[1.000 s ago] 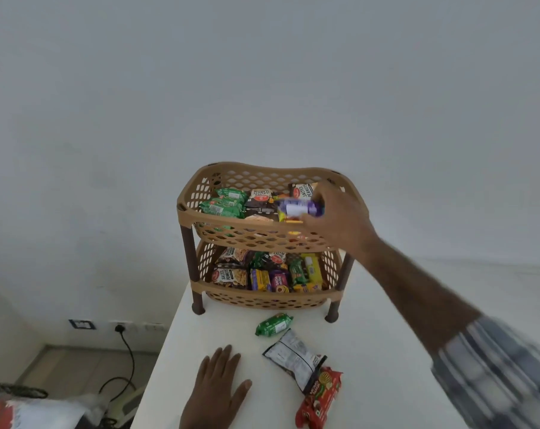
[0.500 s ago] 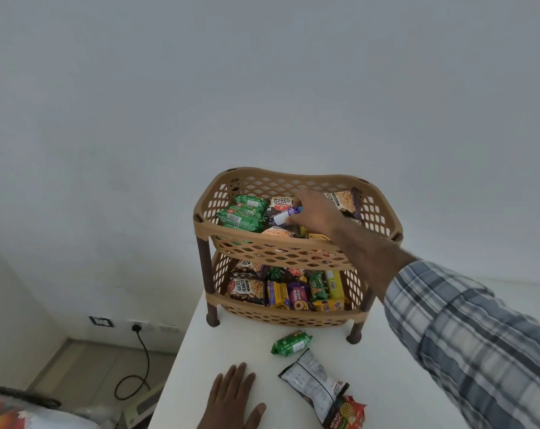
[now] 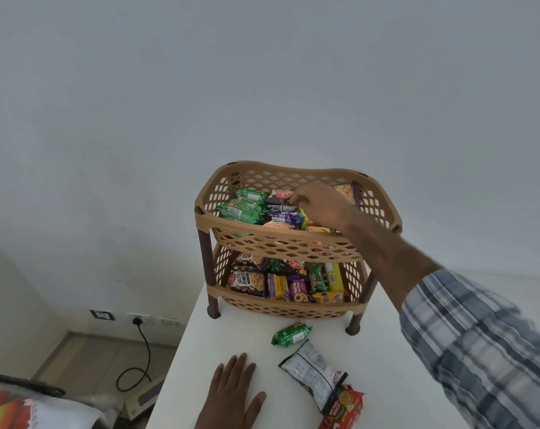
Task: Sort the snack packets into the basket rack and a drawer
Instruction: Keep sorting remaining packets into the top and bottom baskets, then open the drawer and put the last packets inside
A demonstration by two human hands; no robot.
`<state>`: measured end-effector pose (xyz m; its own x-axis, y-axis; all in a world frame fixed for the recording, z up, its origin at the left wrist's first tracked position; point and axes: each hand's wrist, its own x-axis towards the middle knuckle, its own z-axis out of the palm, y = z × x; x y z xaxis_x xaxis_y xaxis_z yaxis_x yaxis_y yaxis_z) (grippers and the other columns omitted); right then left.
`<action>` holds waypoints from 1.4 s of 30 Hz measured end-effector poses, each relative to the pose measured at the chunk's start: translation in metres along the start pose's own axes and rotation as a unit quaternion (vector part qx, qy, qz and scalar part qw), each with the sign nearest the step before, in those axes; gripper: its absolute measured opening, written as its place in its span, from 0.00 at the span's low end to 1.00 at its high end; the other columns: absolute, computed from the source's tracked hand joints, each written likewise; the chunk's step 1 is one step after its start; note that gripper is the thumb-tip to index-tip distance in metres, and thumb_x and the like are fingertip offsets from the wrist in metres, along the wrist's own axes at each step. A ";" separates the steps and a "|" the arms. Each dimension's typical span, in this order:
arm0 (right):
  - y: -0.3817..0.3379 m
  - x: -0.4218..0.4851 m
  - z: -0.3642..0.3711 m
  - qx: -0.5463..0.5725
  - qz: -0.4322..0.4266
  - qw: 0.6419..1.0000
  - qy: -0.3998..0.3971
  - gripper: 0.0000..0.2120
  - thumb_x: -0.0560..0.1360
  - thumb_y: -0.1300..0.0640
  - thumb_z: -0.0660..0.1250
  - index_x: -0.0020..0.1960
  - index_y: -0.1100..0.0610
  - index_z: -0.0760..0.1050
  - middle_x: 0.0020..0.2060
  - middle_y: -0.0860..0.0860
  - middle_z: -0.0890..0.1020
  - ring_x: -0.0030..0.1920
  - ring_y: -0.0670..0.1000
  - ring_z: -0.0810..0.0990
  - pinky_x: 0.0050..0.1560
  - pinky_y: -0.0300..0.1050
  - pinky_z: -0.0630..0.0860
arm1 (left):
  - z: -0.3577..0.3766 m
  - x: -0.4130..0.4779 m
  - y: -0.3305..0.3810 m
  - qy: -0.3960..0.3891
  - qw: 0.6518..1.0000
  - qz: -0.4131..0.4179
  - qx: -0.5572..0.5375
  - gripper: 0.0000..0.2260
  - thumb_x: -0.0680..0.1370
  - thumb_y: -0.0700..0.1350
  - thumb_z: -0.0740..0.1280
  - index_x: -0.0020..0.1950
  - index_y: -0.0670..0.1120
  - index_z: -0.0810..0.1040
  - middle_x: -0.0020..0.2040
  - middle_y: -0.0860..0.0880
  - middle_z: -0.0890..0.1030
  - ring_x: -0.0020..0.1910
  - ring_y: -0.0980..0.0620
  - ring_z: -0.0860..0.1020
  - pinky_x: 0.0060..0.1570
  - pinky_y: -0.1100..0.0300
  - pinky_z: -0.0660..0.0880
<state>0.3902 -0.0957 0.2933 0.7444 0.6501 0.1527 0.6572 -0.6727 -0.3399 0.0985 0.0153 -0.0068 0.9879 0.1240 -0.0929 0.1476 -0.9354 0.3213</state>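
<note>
Purple packet [image 3: 282, 215] lies in upper basket [image 3: 281, 243] beneath right hand [image 3: 322, 205].

i see bare table [image 3: 222, 339] left of the green packet [image 3: 291, 333], between the left hand [image 3: 231, 394] and the front legs of the basket rack [image 3: 281, 311]. the white packet [image 3: 313, 368] and red packet [image 3: 344, 408] crowd the near right. the right hand [image 3: 321, 205] and forearm cover the packed upper basket [image 3: 293, 169].
</note>
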 end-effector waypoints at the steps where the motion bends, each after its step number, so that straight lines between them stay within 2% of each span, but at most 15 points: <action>1: 0.000 -0.015 -0.002 0.032 -0.008 0.998 0.054 0.13 0.82 0.61 0.61 0.62 0.53 0.80 0.59 0.47 0.82 0.55 0.44 0.78 0.55 0.39 0.73 | 0.001 0.000 -0.001 0.018 1.000 -0.001 -0.011 0.26 0.76 0.64 0.57 0.62 0.51 0.84 0.67 0.49 0.80 0.64 0.49 0.81 0.72 0.60 0.47; 4: 0.002 -0.083 0.011 0.099 -0.040 0.957 0.271 0.10 0.81 0.55 0.63 0.59 0.50 0.80 0.52 0.40 0.79 0.53 0.38 0.74 0.51 0.27 0.64 | 0.006 0.007 -0.003 0.063 0.996 0.003 -0.060 0.29 0.82 0.66 0.52 0.79 0.55 0.64 0.81 0.56 0.54 0.81 0.55 0.55 0.77 0.59 0.42; 6: 0.010 -0.137 0.038 0.114 -0.054 0.920 0.370 0.08 0.80 0.56 0.62 0.55 0.52 0.79 0.48 0.41 0.79 0.50 0.40 0.75 0.52 0.27 0.66 | 0.006 0.019 0.007 0.080 0.992 0.023 -0.094 0.29 0.82 0.67 0.49 0.81 0.57 0.58 0.82 0.58 0.50 0.81 0.57 0.49 0.79 0.56 0.47; 8: 0.023 -0.192 0.080 0.101 -0.046 0.916 0.386 0.06 0.79 0.58 0.61 0.52 0.52 0.76 0.46 0.41 0.76 0.49 0.40 0.74 0.50 0.33 0.70 | 0.000 0.036 0.026 0.087 0.991 0.052 -0.092 0.29 0.82 0.67 0.48 0.81 0.57 0.56 0.82 0.57 0.51 0.81 0.56 0.49 0.79 0.56 0.50; 10: 0.036 -0.237 0.126 0.084 -0.009 0.940 0.331 0.07 0.79 0.56 0.61 0.54 0.50 0.75 0.50 0.42 0.77 0.52 0.40 0.73 0.53 0.42 0.74 | -0.006 0.056 0.040 0.086 0.989 0.087 -0.078 0.29 0.82 0.66 0.50 0.81 0.56 0.55 0.83 0.55 0.52 0.81 0.54 0.49 0.78 0.55 0.50; 12: 0.051 -0.270 0.165 0.063 0.086 0.975 0.196 0.14 0.80 0.46 0.60 0.61 0.48 0.76 0.61 0.44 0.77 0.64 0.45 0.72 0.64 0.53 0.74 | -0.004 0.073 0.048 0.064 0.990 0.116 -0.054 0.30 0.82 0.65 0.51 0.82 0.54 0.55 0.83 0.52 0.53 0.82 0.52 0.48 0.80 0.51 0.52; 14: 0.062 -0.290 0.196 0.035 0.182 0.982 0.029 0.26 0.78 0.35 0.57 0.73 0.42 0.68 0.76 0.47 0.66 0.77 0.51 0.59 0.75 0.56 0.60 | 0.001 0.084 0.052 0.029 0.991 0.129 -0.025 0.32 0.82 0.66 0.50 0.83 0.53 0.52 0.84 0.51 0.50 0.82 0.51 0.45 0.80 0.49 0.49; 15: 0.066 -0.296 0.209 0.020 0.198 0.980 -0.025 0.31 0.77 0.30 0.54 0.77 0.40 0.61 0.79 0.47 0.58 0.80 0.51 0.51 0.77 0.55 0.54 | 0.004 0.088 0.053 0.014 0.991 0.130 -0.017 0.33 0.82 0.67 0.49 0.83 0.53 0.51 0.84 0.50 0.48 0.82 0.50 0.44 0.80 0.49 0.48; 17: 0.067 -0.303 0.230 0.009 0.191 0.979 -0.069 0.37 0.73 0.24 0.48 0.79 0.37 0.51 0.81 0.46 0.49 0.80 0.51 0.43 0.77 0.57 0.50 | 0.009 0.092 0.055 -0.010 0.992 0.129 -0.012 0.34 0.81 0.68 0.48 0.83 0.53 0.52 0.84 0.50 0.46 0.82 0.49 0.43 0.80 0.47 0.49; 19: 0.061 -0.305 0.245 0.014 0.187 0.978 -0.087 0.38 0.72 0.22 0.47 0.78 0.34 0.45 0.81 0.47 0.47 0.80 0.52 0.41 0.76 0.59 0.49 | 0.012 0.092 0.056 -0.014 0.992 0.129 -0.010 0.34 0.80 0.69 0.48 0.82 0.54 0.58 0.84 0.51 0.45 0.82 0.48 0.43 0.79 0.46 0.53; 22: 0.057 -0.306 0.259 0.004 0.185 0.979 -0.082 0.36 0.74 0.24 0.47 0.78 0.34 0.44 0.81 0.48 0.50 0.80 0.54 0.42 0.76 0.59 0.50 | 0.016 0.083 0.053 -0.014 0.991 0.134 -0.005 0.31 0.80 0.69 0.48 0.79 0.56 0.63 0.84 0.52 0.46 0.82 0.49 0.44 0.79 0.46 0.55; 28: 0.049 -0.315 0.270 0.001 0.149 0.987 -0.064 0.34 0.76 0.26 0.44 0.79 0.35 0.47 0.81 0.47 0.52 0.80 0.52 0.43 0.76 0.55 0.49 | 0.030 0.042 0.042 0.010 0.995 0.100 -0.008 0.32 0.80 0.70 0.47 0.81 0.58 0.57 0.83 0.56 0.42 0.82 0.52 0.42 0.79 0.50 0.51; 32: 0.037 -0.328 0.271 0.004 0.106 0.992 -0.071 0.33 0.77 0.27 0.43 0.79 0.35 0.46 0.81 0.47 0.50 0.80 0.50 0.37 0.75 0.52 0.45 | 0.041 0.007 0.035 0.038 0.997 0.052 -0.032 0.31 0.80 0.71 0.45 0.81 0.62 0.49 0.81 0.62 0.38 0.81 0.57 0.38 0.77 0.54 0.45; 36: 0.027 -0.339 0.270 -0.003 0.092 0.992 -0.090 0.32 0.78 0.29 0.42 0.79 0.35 0.44 0.81 0.47 0.47 0.79 0.50 0.35 0.77 0.56 0.44 | 0.051 -0.027 0.035 0.062 0.998 0.015 -0.003 0.29 0.83 0.68 0.47 0.82 0.60 0.48 0.83 0.59 0.40 0.81 0.56 0.39 0.79 0.51 0.46; 42: 0.028 -0.344 0.265 -0.017 0.082 0.993 -0.088 0.35 0.76 0.27 0.36 0.80 0.39 0.46 0.82 0.50 0.48 0.80 0.55 0.39 0.78 0.59 0.48 | 0.053 -0.061 0.040 0.064 0.996 0.009 0.067 0.29 0.83 0.66 0.47 0.83 0.59 0.50 0.84 0.52 0.45 0.82 0.51 0.40 0.80 0.46 0.49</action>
<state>0.1213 -0.2444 -0.0151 0.8118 0.5799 -0.0682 0.5339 -0.7845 -0.3155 0.0414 -0.0471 -0.0383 0.9894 0.1405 0.0357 0.1311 -0.9723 0.1933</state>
